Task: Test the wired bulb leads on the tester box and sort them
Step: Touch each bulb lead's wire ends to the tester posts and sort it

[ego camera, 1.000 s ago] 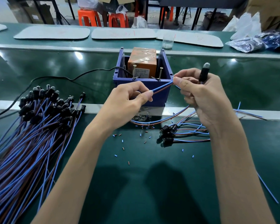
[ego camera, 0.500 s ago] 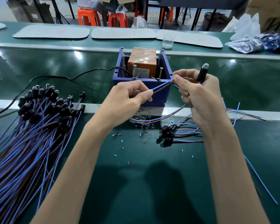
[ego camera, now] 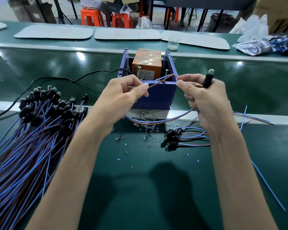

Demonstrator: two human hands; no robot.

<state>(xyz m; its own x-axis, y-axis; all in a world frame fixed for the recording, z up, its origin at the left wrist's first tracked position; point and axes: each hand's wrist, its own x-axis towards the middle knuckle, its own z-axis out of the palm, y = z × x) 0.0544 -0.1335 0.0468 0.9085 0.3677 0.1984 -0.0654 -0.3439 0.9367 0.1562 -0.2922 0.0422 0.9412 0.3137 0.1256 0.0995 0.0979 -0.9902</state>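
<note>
Pinching two wire ends (ego camera: 160,80) with my left hand (ego camera: 121,98), I hold them over the tester box (ego camera: 158,97). My right hand (ego camera: 208,103) grips the black bulb socket (ego camera: 207,80).

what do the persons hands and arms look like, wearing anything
Both are bare. The left hand and right hand have no gloves or rings in view. The left forearm and right forearm show no sleeve, watch or band down to the frame edge.
</note>
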